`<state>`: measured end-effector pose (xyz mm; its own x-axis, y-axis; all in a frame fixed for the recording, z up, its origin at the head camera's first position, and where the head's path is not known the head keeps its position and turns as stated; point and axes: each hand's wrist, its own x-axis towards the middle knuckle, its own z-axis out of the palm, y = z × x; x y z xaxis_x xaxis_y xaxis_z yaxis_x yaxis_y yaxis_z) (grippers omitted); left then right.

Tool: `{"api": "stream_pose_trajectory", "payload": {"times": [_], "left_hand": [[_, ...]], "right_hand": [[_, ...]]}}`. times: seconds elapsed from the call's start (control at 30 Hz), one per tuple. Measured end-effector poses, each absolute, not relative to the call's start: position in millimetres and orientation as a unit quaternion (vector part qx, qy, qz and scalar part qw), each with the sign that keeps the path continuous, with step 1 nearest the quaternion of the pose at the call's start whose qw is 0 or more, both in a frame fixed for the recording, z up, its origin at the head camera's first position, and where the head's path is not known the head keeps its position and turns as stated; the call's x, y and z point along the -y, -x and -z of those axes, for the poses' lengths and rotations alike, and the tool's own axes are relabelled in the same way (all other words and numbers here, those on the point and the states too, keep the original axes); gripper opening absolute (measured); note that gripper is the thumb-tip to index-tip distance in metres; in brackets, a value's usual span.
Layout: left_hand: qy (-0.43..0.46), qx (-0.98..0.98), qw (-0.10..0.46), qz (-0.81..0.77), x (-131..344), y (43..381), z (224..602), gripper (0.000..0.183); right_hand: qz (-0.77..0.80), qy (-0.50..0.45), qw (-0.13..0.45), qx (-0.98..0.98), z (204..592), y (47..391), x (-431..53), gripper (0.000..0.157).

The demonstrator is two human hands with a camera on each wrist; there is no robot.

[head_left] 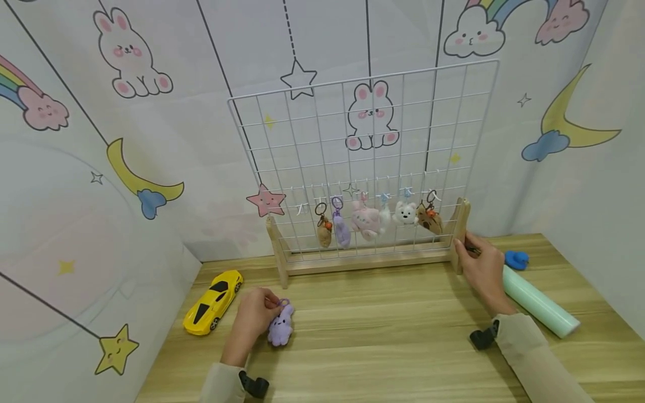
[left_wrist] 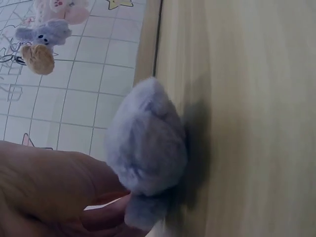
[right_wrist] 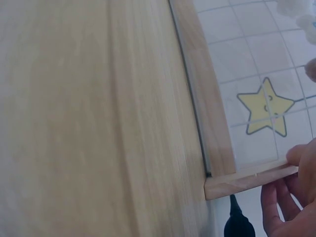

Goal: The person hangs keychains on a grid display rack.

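Observation:
My left hand [head_left: 257,314] pinches a purple plush bunny keychain [head_left: 280,327] by the ring at its top, at the front left of a white wire grid rack [head_left: 373,162]. In the left wrist view the fuzzy plush [left_wrist: 148,143] hangs close over the tabletop, its face turned away. My right hand [head_left: 482,268] grips the rack's right wooden end piece [head_left: 459,238]. The right wrist view has the thumb on one side of this wood [right_wrist: 252,182] and the fingers on the other. Several plush keychains hang on the rack's hooks, among them a brown one [head_left: 324,232] and a purple one [head_left: 342,230].
A yellow toy car [head_left: 214,302] lies left of my left hand. Right of my right hand are a mint green cylinder [head_left: 540,301] and a small blue toy [head_left: 517,259]. A black tapered object [right_wrist: 239,222] is just behind the end piece. A printed cloth backdrop [head_left: 322,33] surrounds the wooden table [head_left: 373,336].

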<state>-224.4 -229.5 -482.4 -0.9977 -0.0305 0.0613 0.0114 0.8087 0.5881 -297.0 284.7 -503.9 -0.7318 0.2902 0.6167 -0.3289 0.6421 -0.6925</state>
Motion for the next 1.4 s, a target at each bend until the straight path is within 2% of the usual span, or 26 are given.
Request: {"api": "stream_pose_trajectory", "payload": {"times": [0.23,0.37,0.6,0.83,1.1,1.4], "left_hand": [[-0.01,0.948,0.008,0.318,230.7,222.6,481.1,0.006],[0.005,0.944,0.015,0.328,230.2,221.8,480.7,0.005],[0.005,0.926,0.051,0.375,227.1,225.2,474.6,0.004],[0.014,0.907,0.106,0.407,215.9,227.8,450.7,0.006],[0.032,0.876,0.174,0.449,195.5,231.1,423.7,0.017],[0.021,0.839,0.179,0.514,180.2,235.5,405.0,0.024]], "right_hand": [[-0.425,-0.01,0.366,0.828,504.4,296.7,-284.7,0.037],[-0.424,-0.009,0.368,0.828,503.6,296.7,-284.1,0.037],[-0.421,-0.015,0.376,0.825,502.8,297.7,-284.3,0.036],[-0.419,-0.015,0.379,0.825,502.9,297.8,-284.7,0.035],[-0.412,-0.008,0.377,0.829,505.7,299.0,-285.6,0.036],[-0.407,-0.014,0.388,0.827,506.4,300.7,-286.3,0.034]]}}
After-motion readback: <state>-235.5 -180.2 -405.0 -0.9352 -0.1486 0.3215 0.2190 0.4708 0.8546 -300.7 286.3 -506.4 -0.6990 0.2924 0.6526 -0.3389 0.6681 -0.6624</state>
